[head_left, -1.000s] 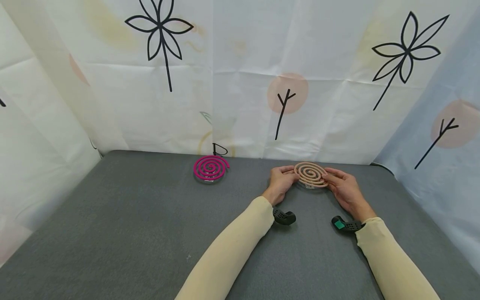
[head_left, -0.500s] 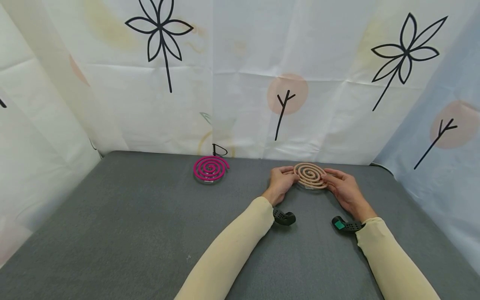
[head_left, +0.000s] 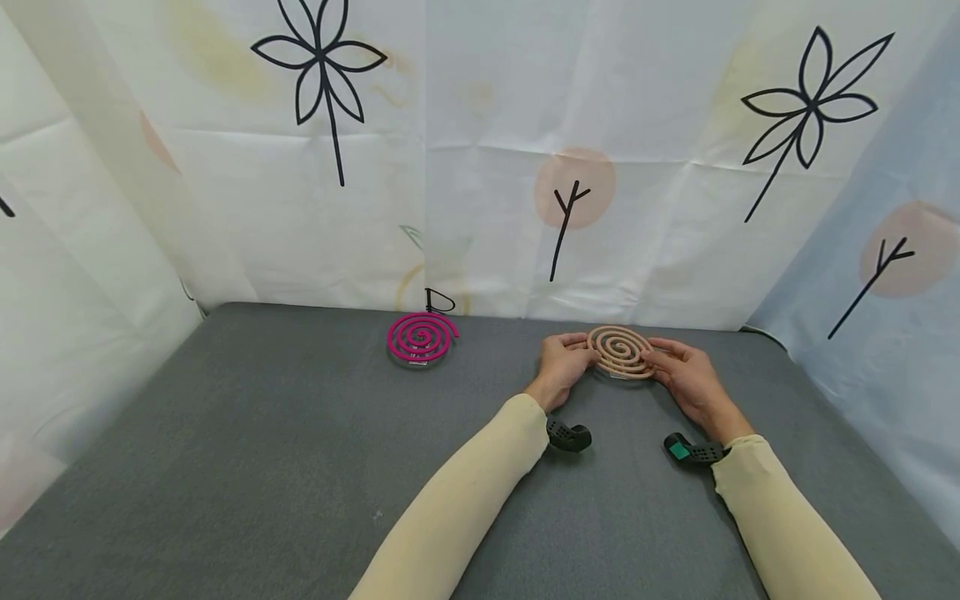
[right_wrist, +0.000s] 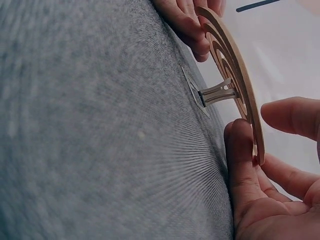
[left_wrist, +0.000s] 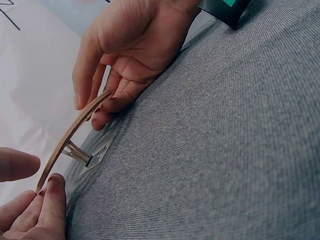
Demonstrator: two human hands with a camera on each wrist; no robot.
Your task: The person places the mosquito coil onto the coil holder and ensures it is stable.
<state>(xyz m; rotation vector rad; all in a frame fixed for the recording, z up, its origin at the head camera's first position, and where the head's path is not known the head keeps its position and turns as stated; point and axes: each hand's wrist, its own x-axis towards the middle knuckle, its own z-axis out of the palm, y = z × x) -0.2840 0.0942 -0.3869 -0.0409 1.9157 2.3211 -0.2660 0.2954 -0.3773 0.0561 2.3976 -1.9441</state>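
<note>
A tan mosquito coil sits raised on a small metal stand at the back right of the table. My left hand holds its left edge, with fingertips touching the rim. On the opposite edge my right hand grips the coil between thumb and fingers. Both wrist views show the coil edge-on and slightly tilted, with the stand's flat base plate on the cloth beneath. Some fingers are partly hidden behind the coil. A pink mosquito coil lies farther left, apart from both hands.
Grey cloth covers the table. Behind it hangs a white curtain printed with plants, close to the back edge and both coils. Black bands are on both wrists.
</note>
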